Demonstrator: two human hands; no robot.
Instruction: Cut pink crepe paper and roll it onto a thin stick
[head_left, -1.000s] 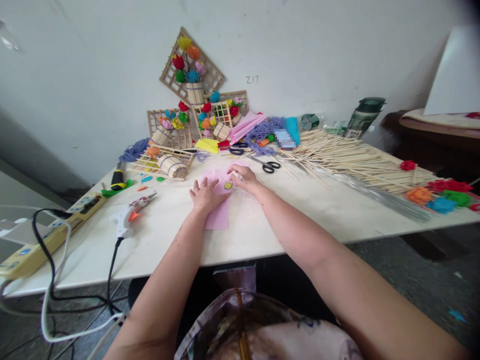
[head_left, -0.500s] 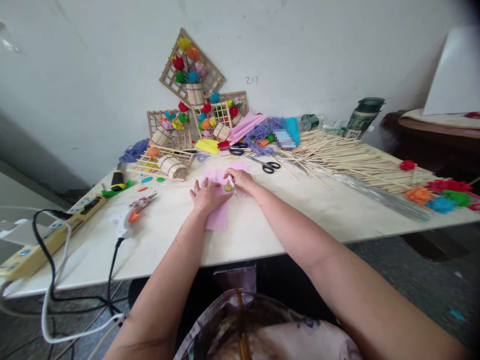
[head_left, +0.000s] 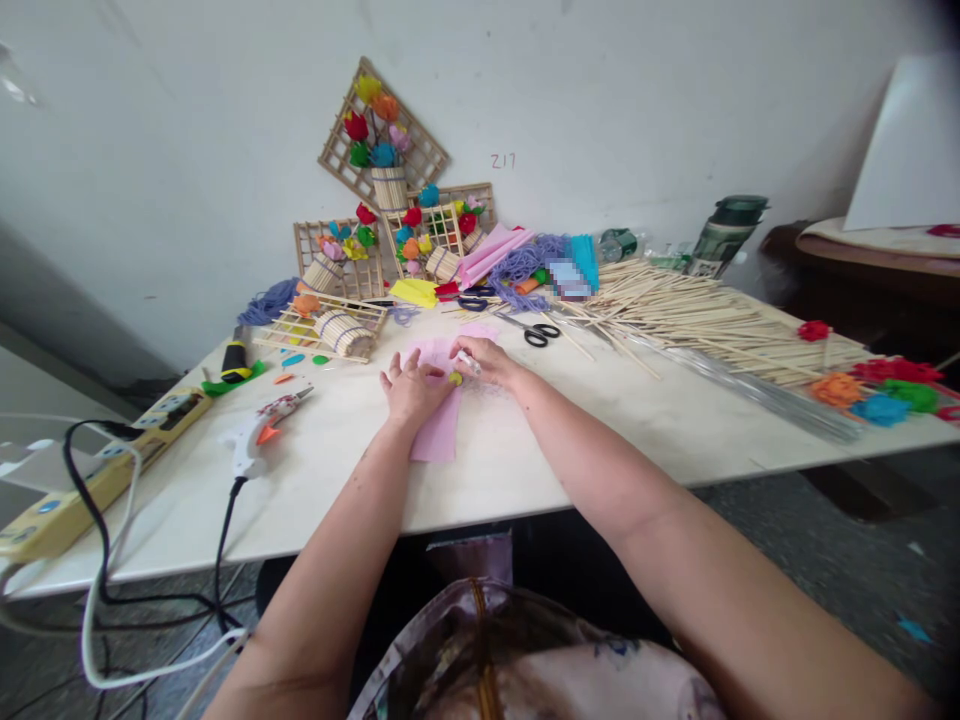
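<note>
My left hand [head_left: 412, 388] lies on a strip of pink paper [head_left: 433, 440] with its fingers spread. Its thumb side rests at a small round yellow piece [head_left: 455, 379], which sits on the paper and is partly covered. My right hand [head_left: 486, 361] is closed around a whitish pen [head_left: 469, 362], just right of the yellow piece. The pen's tip is too small to make out. A pair of black-handled scissors [head_left: 541, 334] lies beyond my right hand.
To the left are a white glue gun [head_left: 251, 440], a power strip [head_left: 105, 480] with cables and a yellow-black cutter [head_left: 236, 362]. Bamboo lattice panels [head_left: 339, 255] with paper flowers stand behind. Thin sticks [head_left: 675, 310] and crepe flowers [head_left: 836, 390] cover the right side.
My right hand has turned slightly, and the pen now tilts more toward lying flat. Less of the yellow piece shows. My left hand stays almost still on the paper.
</note>
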